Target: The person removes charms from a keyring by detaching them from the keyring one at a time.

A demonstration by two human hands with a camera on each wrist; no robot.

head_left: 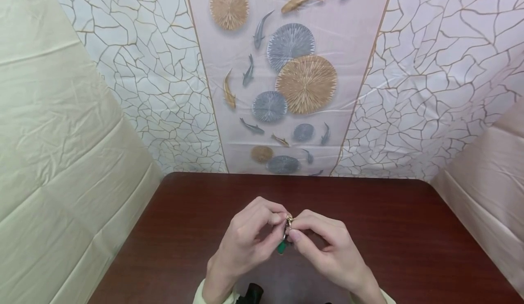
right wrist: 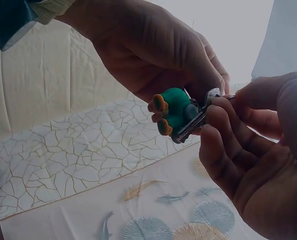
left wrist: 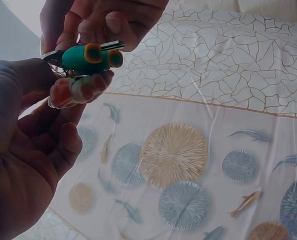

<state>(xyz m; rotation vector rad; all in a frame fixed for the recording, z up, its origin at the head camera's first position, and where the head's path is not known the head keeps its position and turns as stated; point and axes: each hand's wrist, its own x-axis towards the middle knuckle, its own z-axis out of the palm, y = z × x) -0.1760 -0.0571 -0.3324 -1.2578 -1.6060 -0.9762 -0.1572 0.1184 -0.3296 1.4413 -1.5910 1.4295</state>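
Your left hand [head_left: 245,240] and right hand [head_left: 333,249] are nearly fingertip to fingertip, both pinching the gold-toned keychain ring [head_left: 289,222] between them; its orange-tipped green charm [right wrist: 175,106] sits just under your fingertips, beside a slim silver metal piece [right wrist: 192,127].

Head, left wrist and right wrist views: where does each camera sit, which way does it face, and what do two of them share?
Head: worn on the head, looking forward and down at the table and patterned cloth; left hand, right hand and pale sleeves show.
Left wrist: looks past the left hand, at left, toward the cloth; right hand at top.
Right wrist: looks past the right hand, at right; left hand above.
Shared by both wrist views: the green charm, both hands, patterned cloth.
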